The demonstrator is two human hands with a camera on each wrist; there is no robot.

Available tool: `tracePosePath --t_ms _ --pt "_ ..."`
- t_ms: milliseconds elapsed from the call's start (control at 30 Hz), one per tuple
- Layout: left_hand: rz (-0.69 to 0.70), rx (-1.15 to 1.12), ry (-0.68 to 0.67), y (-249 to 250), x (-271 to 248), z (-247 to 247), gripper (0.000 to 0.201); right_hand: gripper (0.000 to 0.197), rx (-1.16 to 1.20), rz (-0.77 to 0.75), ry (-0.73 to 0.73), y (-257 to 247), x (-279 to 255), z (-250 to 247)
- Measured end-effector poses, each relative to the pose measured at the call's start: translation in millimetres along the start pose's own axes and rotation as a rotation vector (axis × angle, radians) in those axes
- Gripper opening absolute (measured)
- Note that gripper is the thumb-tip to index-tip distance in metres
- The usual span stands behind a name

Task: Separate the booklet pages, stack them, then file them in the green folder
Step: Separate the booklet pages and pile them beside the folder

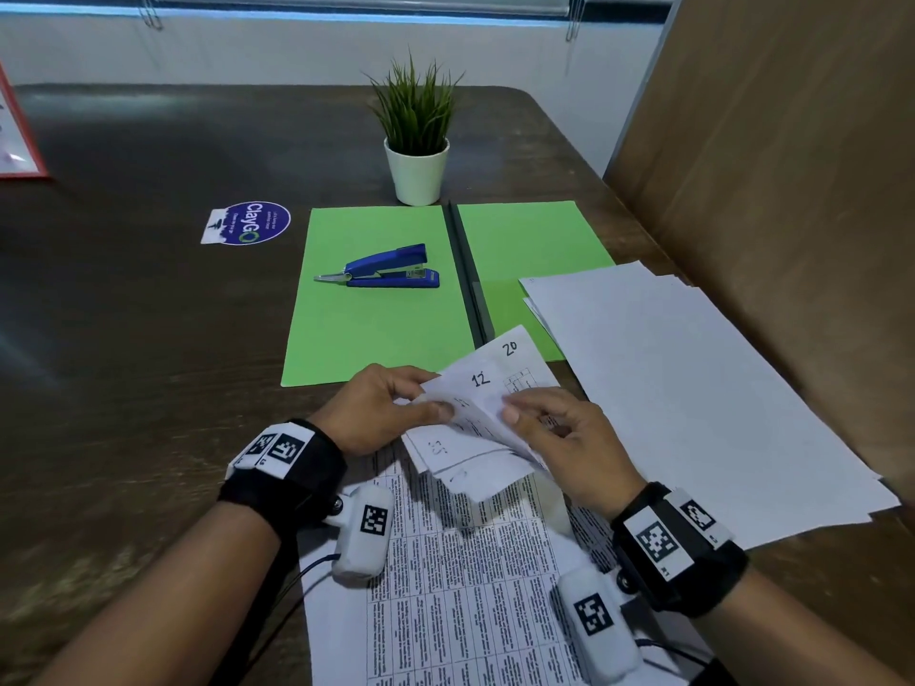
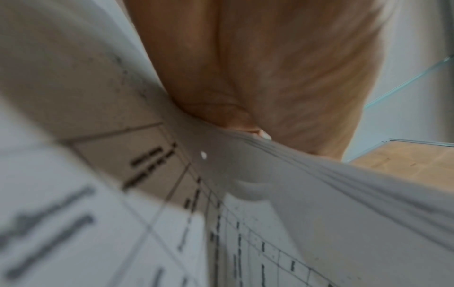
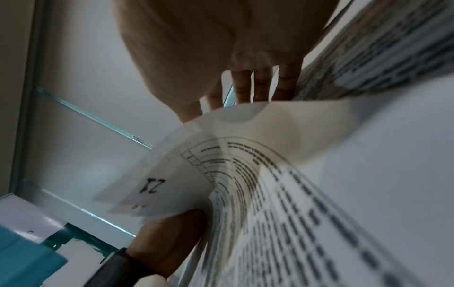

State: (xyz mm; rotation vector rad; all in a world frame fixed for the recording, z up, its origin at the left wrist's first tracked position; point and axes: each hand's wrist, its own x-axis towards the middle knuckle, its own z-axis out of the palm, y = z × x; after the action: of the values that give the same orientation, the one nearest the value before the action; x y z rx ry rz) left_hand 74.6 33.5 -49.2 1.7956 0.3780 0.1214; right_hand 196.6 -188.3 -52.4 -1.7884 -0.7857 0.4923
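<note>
The booklet of white printed pages, numbered by hand, is lifted at its top corner near the table's front. My left hand pinches that corner from the left. My right hand pinches one curled page beside it. In the left wrist view the bunched pages run under my palm. The right wrist view shows a curled page marked 21 below my fingers. The green folder lies open beyond the booklet. A stack of white sheets covers its right flap.
A blue stapler lies on the folder's left flap. A potted plant stands behind the folder, and a round sticker is to its left. A brown partition walls off the right side. A red-edged sheet sits far left.
</note>
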Motion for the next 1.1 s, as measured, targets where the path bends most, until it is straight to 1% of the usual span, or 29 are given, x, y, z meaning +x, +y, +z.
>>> tracePosePath --t_ms 67,100,133,167,200,233,267,300,333,367,433,500,533,600,633,700,767,867,933,1000,1033,1100 --pt "0.009 0.017 0.007 2 0 0 0.048 0.039 0.019 0.024 0.009 9 2 -1" --pt "0.005 0.052 -0.002 2 2 -1 0.064 0.045 0.021 0.044 0.004 13 4 -1" --pt "-0.007 0.092 -0.014 2 3 -1 0.074 0.048 0.021 0.057 -0.009 15 4 -1" --pt "-0.033 0.116 -0.003 3 3 -1 0.076 0.049 0.009 0.059 -0.019 16 4 0" --pt "-0.056 0.098 0.007 4 3 -1 0.073 0.047 0.000 0.063 -0.030 16 4 0" --pt "-0.058 0.061 0.011 4 3 -1 0.063 0.038 -0.004 0.051 -0.028 17 3 0" --pt "-0.045 0.016 0.007 2 2 0 0.047 0.027 0.009 0.030 -0.021 16 3 1" --pt "-0.027 0.011 0.009 0 2 1 0.028 0.021 0.034 0.015 -0.018 16 3 1" --pt "-0.014 0.040 0.019 -1 2 0 0.009 0.020 0.062 0.005 -0.022 17 3 1" --pt "0.002 0.074 0.031 -3 2 -1 0.011 0.020 0.072 -0.006 -0.031 17 3 0" --pt "0.032 0.098 0.047 -6 4 -3 0.031 0.020 0.025 -0.025 -0.045 17 3 0" --pt "0.068 0.080 0.038 -3 2 -3 0.037 0.027 -0.019 -0.031 -0.055 17 4 0" --pt "0.081 0.082 0.031 -2 1 -2 0.036 0.030 -0.013 -0.023 -0.061 18 5 1" --pt "0.059 0.094 0.030 -2 0 -2 0.027 0.029 -0.023 -0.018 -0.073 19 5 1" --pt "0.048 0.112 0.032 -2 0 -2 0.021 0.026 -0.042 -0.015 -0.078 20 5 1" --pt "0.044 0.126 0.025 -3 1 -3 0.013 0.013 -0.051 0.005 -0.065 18 5 2" --pt "0.067 0.094 -0.009 -3 0 -3 0.016 0.004 -0.040 -0.014 -0.046 11 3 4" --pt "0.078 0.084 -0.023 0 -2 -3 0.023 0.003 -0.065 -0.084 -0.024 6 1 5" --pt "0.064 0.095 -0.012 -1 -2 -3 0.023 0.009 -0.096 -0.121 -0.016 4 0 4" --pt "0.037 0.085 -0.011 0 -2 -2 0.022 0.009 -0.090 -0.125 -0.009 2 -1 4" --pt "0.030 0.080 -0.014 0 -2 -2 0.025 0.009 -0.071 -0.137 -0.017 1 -1 5" --pt "0.015 0.084 -0.013 2 -2 -1 0.033 0.020 -0.044 -0.167 -0.046 -1 -4 5"
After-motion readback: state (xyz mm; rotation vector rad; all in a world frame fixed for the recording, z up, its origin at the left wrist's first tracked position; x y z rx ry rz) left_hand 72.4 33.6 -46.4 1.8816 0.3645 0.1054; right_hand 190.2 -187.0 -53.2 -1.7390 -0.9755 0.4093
